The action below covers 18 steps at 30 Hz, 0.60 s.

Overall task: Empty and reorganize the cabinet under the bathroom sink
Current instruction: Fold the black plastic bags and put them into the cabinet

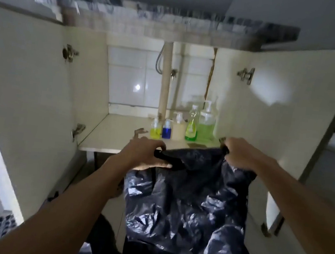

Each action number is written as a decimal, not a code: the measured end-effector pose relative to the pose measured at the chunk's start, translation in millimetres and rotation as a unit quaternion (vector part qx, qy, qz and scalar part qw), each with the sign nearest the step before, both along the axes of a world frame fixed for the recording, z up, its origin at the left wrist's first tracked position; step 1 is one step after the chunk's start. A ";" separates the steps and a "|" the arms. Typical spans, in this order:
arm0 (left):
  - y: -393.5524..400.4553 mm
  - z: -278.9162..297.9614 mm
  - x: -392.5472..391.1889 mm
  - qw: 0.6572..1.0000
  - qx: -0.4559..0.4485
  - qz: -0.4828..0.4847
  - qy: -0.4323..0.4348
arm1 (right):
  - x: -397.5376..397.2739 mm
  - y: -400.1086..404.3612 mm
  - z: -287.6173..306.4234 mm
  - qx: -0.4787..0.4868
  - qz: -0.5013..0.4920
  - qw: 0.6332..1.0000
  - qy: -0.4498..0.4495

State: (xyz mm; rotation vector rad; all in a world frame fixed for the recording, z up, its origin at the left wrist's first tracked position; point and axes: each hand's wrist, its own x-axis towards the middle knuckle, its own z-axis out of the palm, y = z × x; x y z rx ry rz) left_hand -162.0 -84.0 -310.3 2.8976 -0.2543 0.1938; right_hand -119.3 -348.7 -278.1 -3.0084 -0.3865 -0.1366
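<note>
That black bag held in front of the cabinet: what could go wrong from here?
1. The black bag is gripped only at its top edge by the left hand and right hand; thin plastic might tear or slip.
2. Swung forward, it could topple the bottles standing close behind on the shelf.

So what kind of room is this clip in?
Most likely a bathroom, at the open cabinet under a sink: a drain pipe runs down a white tiled wall, and soap pump bottles stand on the shelf.
</note>
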 end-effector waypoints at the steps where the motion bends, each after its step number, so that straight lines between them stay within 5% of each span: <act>1: -1.2 -2.1 3.8 1.000 0.030 0.003 -0.002 | 8.7 -0.5 -2.0 -0.010 0.002 1.000 -0.002; 5: -5.9 -22.7 25.7 0.994 0.067 0.078 -0.031 | 44.8 4.6 -14.7 -0.052 -0.016 0.998 -0.026; 11: -7.7 2.8 35.8 0.962 -0.105 0.185 -0.173 | 51.3 12.7 17.5 0.000 -0.030 0.959 -0.280; 14: -9.7 32.3 16.6 0.952 -0.114 0.167 -0.228 | 40.2 6.8 35.4 0.066 0.021 0.923 -0.378; 18: -9.0 33.0 -4.2 0.971 -0.092 0.086 -0.202 | 20.9 -14.2 13.5 0.150 0.055 0.927 -0.340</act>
